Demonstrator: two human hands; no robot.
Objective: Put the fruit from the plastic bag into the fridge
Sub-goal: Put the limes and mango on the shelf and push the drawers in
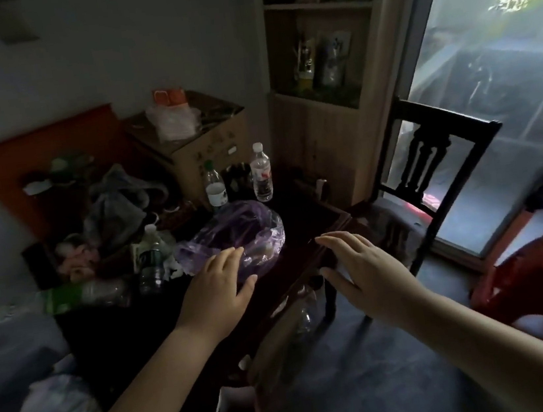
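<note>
Plastic bag (232, 231): thin, see-through purple film, crumpled and bulging over dim rounded shapes, lying on the dark polished wooden counter (316, 213). The left hand (220, 285) is held flat over its near edge, fingers straight and close together. The right hand (364, 269) hovers above the counter's corner, fingers straight, thumb spread wide.

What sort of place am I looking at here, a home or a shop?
Most likely a lived-in room of a home: a dark wooden table crowded with water bottles and a purple plastic bag, a wooden chair beside it, and a stocked shelf next to a glass door.
</note>
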